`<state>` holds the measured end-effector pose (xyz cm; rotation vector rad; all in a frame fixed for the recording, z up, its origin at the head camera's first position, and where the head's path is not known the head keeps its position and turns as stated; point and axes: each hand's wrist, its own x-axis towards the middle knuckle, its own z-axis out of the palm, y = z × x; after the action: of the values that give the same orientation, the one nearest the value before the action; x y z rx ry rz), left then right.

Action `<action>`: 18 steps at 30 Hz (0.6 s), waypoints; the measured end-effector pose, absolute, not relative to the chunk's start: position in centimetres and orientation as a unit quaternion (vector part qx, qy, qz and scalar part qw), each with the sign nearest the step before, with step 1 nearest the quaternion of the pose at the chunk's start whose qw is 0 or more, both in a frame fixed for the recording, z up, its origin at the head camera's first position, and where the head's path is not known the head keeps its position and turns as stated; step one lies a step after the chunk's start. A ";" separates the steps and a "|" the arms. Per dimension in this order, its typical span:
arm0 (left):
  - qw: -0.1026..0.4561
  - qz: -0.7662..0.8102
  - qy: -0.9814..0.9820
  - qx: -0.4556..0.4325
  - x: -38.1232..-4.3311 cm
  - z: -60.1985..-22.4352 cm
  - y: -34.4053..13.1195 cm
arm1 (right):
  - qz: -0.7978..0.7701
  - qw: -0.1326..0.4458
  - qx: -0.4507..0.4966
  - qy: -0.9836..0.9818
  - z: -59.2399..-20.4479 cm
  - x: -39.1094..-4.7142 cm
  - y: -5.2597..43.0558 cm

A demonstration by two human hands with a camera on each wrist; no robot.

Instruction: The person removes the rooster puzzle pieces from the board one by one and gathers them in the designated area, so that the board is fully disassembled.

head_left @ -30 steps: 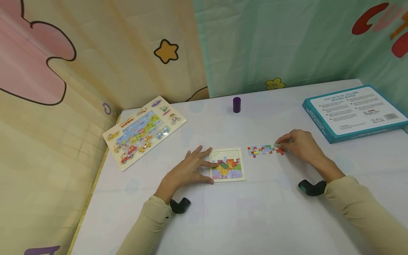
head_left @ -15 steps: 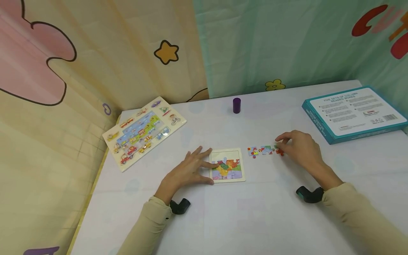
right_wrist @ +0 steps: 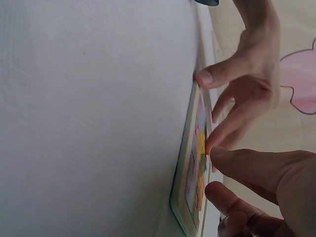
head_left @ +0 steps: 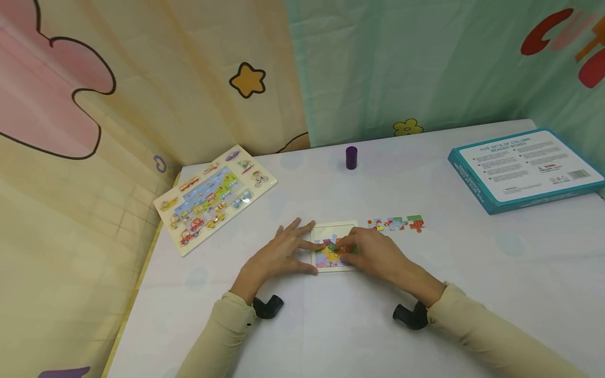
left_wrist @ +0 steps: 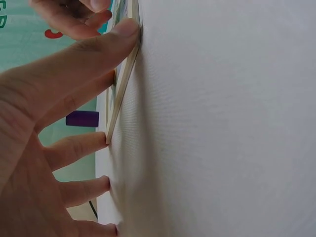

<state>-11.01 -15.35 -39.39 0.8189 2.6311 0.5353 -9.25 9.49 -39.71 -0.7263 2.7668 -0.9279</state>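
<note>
Plainly released, left grip [head_left: 278,254] and right grip [head_left: 376,254] flank puzzle [head_left: 331,231]; box [head_left: 529,168] says "FIVE SETS".

Tray [head_left: 326,231] sits mid-bench [head_left: 331,325], three pieces [head_left: 395,223] just off to its right; board [head_left: 215,200] back left, box [head_left: 529,168] back right, cylinder [head_left: 351,157] behind, between those two.

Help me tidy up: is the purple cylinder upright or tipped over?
Upright: the purple cylinder stands on end in the head view, its round top facing up.
</note>
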 end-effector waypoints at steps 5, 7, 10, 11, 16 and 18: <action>0.166 0.192 0.924 0.288 -11.0 -39.4 -15.2 | -0.278 0.072 -0.239 0.928 -40.1 -8.8 8.7; 0.164 0.191 0.924 0.288 -11.0 -39.3 -15.2 | -0.273 0.069 -0.237 0.930 -40.2 -8.8 8.6; 0.161 0.192 0.924 0.289 -11.1 -39.3 -15.2 | -0.268 0.065 -0.238 0.931 -40.1 -8.8 8.6; 0.161 0.192 0.924 0.289 -11.1 -39.3 -15.2 | -0.267 0.065 -0.239 0.931 -40.1 -8.8 8.6; 0.161 0.195 0.923 0.290 -11.1 -39.3 -15.4 | -0.258 0.066 -0.241 0.933 -40.1 -8.8 8.5; 0.159 0.194 0.924 0.287 -11.2 -39.2 -15.4 | -0.256 0.067 -0.241 0.934 -40.2 -8.8 8.5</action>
<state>-11.16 -15.45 -39.20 0.8203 2.6424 0.5547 -8.83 8.50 -40.17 -0.7255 2.8152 -0.7721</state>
